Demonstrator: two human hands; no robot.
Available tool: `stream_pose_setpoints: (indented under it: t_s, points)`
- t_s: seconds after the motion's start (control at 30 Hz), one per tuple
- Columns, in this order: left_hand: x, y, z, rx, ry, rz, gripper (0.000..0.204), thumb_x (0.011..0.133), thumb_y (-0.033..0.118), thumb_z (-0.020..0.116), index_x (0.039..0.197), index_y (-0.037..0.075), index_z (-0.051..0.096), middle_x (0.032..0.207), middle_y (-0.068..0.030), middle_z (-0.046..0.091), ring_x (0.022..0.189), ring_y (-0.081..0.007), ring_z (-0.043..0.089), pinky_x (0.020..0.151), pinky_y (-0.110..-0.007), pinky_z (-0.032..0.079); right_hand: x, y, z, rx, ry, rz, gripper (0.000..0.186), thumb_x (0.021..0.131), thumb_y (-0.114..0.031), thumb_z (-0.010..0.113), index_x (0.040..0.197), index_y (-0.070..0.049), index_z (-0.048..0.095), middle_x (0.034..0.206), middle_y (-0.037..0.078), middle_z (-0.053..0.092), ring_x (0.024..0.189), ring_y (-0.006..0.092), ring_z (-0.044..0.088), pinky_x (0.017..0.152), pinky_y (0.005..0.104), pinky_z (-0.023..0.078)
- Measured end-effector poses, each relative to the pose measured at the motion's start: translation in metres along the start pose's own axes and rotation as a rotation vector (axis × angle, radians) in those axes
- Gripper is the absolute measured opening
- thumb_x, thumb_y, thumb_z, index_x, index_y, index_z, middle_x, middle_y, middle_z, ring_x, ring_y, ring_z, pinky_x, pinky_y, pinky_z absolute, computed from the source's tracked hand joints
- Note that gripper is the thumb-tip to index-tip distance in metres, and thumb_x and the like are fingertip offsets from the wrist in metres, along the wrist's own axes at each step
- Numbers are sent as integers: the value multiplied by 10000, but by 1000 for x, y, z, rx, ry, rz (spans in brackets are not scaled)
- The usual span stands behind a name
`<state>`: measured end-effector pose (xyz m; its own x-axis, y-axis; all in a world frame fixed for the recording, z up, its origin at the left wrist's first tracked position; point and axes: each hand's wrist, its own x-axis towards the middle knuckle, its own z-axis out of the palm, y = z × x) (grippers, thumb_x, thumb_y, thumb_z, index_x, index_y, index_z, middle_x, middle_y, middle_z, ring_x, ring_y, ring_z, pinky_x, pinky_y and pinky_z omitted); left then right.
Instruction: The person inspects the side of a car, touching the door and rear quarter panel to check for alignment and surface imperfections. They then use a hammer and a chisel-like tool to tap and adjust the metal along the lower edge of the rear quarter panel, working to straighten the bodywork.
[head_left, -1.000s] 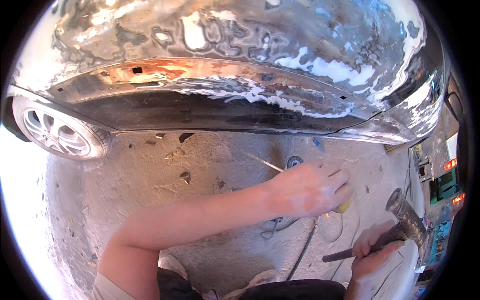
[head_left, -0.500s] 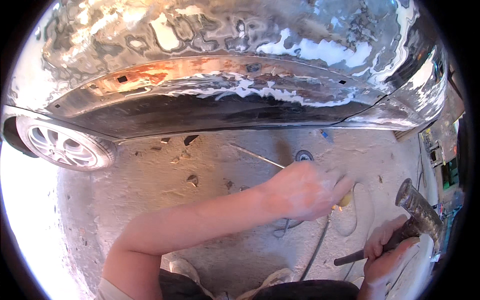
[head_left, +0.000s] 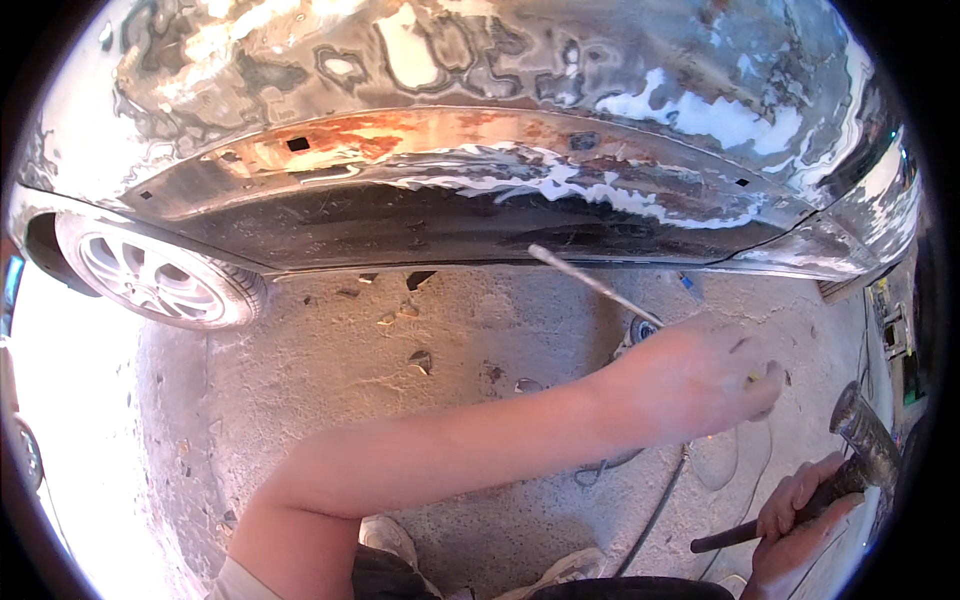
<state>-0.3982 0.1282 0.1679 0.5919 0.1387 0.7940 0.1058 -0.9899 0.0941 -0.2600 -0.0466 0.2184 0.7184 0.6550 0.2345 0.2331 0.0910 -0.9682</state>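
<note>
My left hand [head_left: 710, 380], slightly blurred, is closed around a yellow-handled metal rod [head_left: 590, 283]. The rod points up-left, its tip overlapping the car's dark lower panel [head_left: 350, 230]; whether they touch I cannot tell. At lower right, my right hand [head_left: 800, 510] grips a dark metal tool [head_left: 850, 440] with a thick cylindrical head and a straight handle. Above both hands spans the car body [head_left: 450, 60], patchily sanded to bare metal, with rusty areas along a recessed strip.
A wheel [head_left: 150, 270] is at the car's left end. A disc tool [head_left: 640, 330], partly behind my left forearm, lies on the dusty concrete floor [head_left: 280, 380] with cords [head_left: 650, 510] and scattered fragments [head_left: 420, 362]. My shoes [head_left: 390, 540] show along the bottom.
My left hand has moved rightward and the rod's tip has risen from over the floor to over the lower panel. The view has shifted slightly; my right hand still grips its tool.
</note>
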Motion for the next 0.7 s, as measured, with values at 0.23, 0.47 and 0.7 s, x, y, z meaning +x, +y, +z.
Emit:
stream_pose_setpoints:
  t_s: [0.23,0.47,0.7]
  points:
    - [25,6,1,2,165,42,270,747,174,582,987,50,586,882,-60,549,829,-202,553,737,-331,447,2,-28,-4,-37,-253,97,673,695,-759,605,843,-106,538,609,-4,431,472,133,397,402,264,301]
    - [35,-7,4,49,343,76,246,726,163,584,944,50,590,851,-64,537,808,-203,550,734,-334,455,5,-33,-8,-42,-269,41,648,727,-712,630,823,-82,513,574,13,420,422,141,398,346,268,286]
    - [33,-8,-4,100,330,80,220,717,170,591,897,46,569,825,-60,520,782,-198,547,706,-322,451,3,-32,1,-61,-239,-38,652,737,-730,612,756,-92,476,543,3,374,398,135,377,335,263,283]
